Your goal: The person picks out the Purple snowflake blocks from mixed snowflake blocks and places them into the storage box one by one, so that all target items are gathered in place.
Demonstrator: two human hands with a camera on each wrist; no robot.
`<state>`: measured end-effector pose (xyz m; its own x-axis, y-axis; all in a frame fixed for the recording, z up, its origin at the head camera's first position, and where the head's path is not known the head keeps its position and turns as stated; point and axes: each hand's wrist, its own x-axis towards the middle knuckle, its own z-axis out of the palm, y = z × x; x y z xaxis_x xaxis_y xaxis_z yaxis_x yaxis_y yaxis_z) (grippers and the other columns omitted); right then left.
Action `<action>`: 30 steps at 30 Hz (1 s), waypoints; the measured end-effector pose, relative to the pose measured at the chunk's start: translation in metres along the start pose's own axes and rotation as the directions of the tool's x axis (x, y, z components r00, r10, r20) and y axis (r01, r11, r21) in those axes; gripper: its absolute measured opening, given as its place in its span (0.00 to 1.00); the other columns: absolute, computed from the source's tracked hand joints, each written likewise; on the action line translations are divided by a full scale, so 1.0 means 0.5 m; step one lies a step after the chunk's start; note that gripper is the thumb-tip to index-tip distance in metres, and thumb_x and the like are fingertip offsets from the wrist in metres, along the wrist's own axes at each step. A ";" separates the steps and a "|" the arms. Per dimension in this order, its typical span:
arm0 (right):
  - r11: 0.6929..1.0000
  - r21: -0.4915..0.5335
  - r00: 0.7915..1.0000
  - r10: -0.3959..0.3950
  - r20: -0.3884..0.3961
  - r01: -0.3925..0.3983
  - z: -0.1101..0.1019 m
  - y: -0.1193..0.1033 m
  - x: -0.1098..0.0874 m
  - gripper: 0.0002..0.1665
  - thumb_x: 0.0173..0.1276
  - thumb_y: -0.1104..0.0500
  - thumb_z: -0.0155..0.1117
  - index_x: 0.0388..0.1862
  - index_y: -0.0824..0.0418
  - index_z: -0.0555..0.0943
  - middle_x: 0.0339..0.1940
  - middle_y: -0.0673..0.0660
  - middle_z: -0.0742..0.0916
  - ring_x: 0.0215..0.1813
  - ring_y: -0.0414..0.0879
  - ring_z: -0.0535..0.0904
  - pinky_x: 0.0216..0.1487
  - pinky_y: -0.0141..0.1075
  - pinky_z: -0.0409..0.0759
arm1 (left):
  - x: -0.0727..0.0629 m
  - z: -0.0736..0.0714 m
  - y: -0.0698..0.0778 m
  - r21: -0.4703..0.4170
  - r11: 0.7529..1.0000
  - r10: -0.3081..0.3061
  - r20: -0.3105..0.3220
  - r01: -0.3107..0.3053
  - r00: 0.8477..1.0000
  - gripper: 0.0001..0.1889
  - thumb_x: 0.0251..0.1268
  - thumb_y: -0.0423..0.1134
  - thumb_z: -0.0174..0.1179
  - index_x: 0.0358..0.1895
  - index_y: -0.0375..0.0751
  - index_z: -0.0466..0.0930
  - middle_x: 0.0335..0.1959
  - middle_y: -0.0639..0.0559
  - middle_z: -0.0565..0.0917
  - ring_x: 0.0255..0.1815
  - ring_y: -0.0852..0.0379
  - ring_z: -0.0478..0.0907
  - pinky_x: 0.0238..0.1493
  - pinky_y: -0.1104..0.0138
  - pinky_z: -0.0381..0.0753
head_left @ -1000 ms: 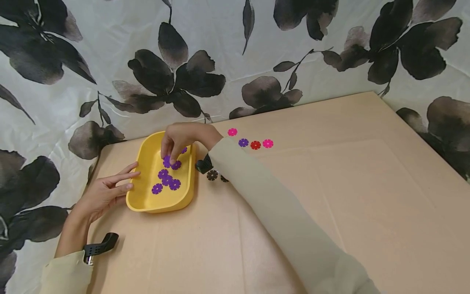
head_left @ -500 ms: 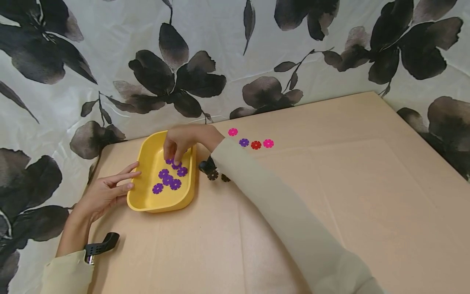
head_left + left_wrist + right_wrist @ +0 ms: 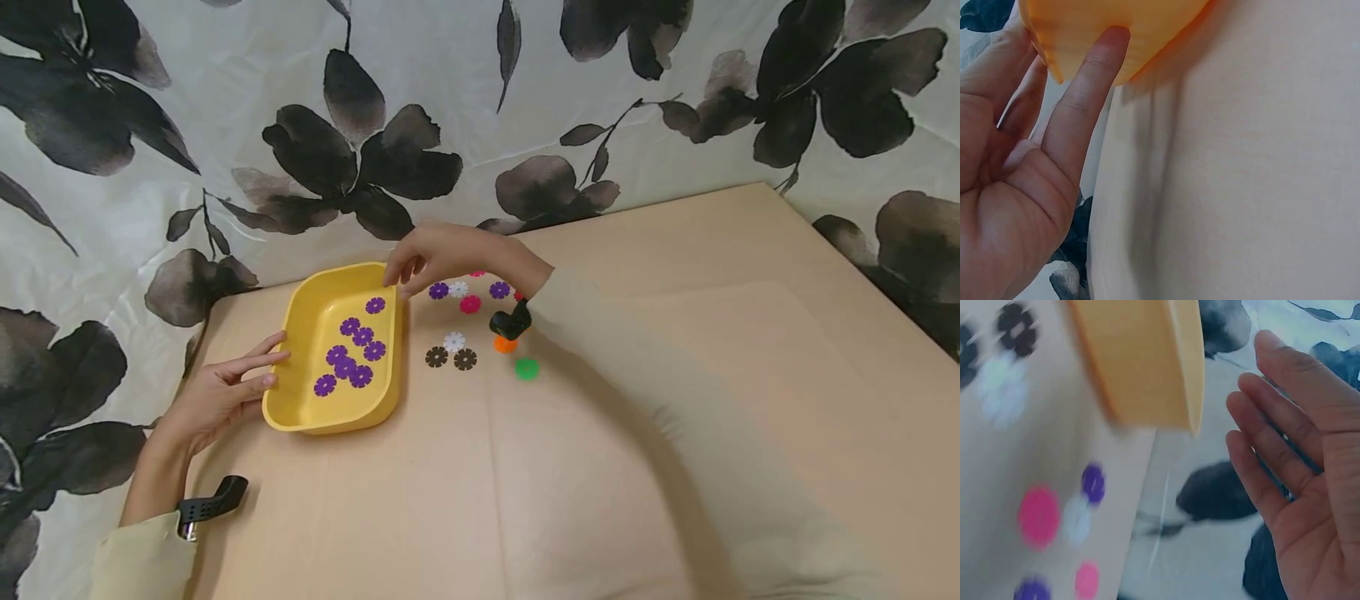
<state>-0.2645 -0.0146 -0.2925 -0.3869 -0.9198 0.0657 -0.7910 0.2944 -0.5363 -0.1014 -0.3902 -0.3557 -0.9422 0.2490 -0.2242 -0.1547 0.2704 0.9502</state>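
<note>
A yellow tray [image 3: 386, 392] with rounded corners holds several purple flower-shaped discs [image 3: 345, 367]. Against its left wall rests my left hand [image 3: 221, 387], fingers fairly straight at the rim; in the left wrist view my thumb touches the yellow wall [image 3: 1154, 25]. My right hand [image 3: 427, 254] is over the tray's far right corner, its fingers loosely bent. The right wrist view shows that palm [image 3: 1316, 512] with nothing in it, apart from the tray wall. On the table right of the tray lie a purple disc [image 3: 438, 290], a white disc [image 3: 458, 289] and a pink disc [image 3: 470, 304].
Nearer on the table are two black discs [image 3: 465, 359], another white disc [image 3: 454, 342], an orange disc [image 3: 506, 346] and a green disc [image 3: 527, 368]. My right forearm hides part of the table [image 3: 420, 517]. A floral cloth [image 3: 420, 75] hangs behind the table edge.
My right hand has left the purple discs in the tray and moved up and right to the far corner. Discs right of the tray have come into view. The left hand stays put.
</note>
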 end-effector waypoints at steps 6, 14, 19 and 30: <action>0.991 -0.025 0.991 0.132 -0.017 -0.132 -0.021 0.047 -0.095 0.18 0.69 0.54 0.72 0.55 0.57 0.88 0.49 0.50 0.90 0.51 0.42 0.84 0.56 0.33 0.84 | 0.002 0.001 0.000 -0.008 1.000 0.023 0.011 -0.023 1.000 0.24 0.73 0.29 0.59 0.70 0.30 0.70 0.81 0.65 0.60 0.61 0.81 0.73 0.51 0.67 0.85; 0.957 -0.087 0.956 0.283 0.078 -0.276 -0.005 0.125 -0.182 0.18 0.70 0.56 0.70 0.57 0.58 0.87 0.51 0.53 0.90 0.55 0.47 0.84 0.59 0.39 0.84 | -0.001 0.002 -0.005 0.001 0.999 0.036 0.020 -0.036 0.999 0.25 0.74 0.30 0.58 0.71 0.28 0.69 0.81 0.64 0.59 0.63 0.78 0.74 0.52 0.67 0.85; 0.934 -0.071 0.932 0.355 0.074 -0.350 0.003 0.156 -0.211 0.20 0.71 0.55 0.69 0.61 0.56 0.85 0.54 0.51 0.88 0.58 0.48 0.81 0.61 0.40 0.83 | -0.002 0.001 -0.003 0.019 0.999 0.028 0.016 -0.028 0.999 0.25 0.74 0.30 0.59 0.71 0.29 0.69 0.81 0.64 0.59 0.62 0.80 0.73 0.52 0.67 0.85; 0.933 -0.027 0.932 0.360 0.024 -0.360 0.029 0.182 -0.213 0.26 0.67 0.52 0.74 0.63 0.56 0.84 0.51 0.54 0.84 0.51 0.49 0.76 0.53 0.39 0.80 | -0.002 0.002 -0.005 0.051 0.998 0.020 0.003 -0.020 1.000 0.26 0.74 0.32 0.60 0.71 0.30 0.69 0.81 0.63 0.58 0.62 0.83 0.72 0.52 0.67 0.84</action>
<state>-0.2887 0.1063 -0.3604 -0.6343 -0.7579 -0.1525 -0.6113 0.6125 -0.5011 -0.0999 -0.3901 -0.3581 -0.9441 0.2575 -0.2056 -0.1200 0.3124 0.9423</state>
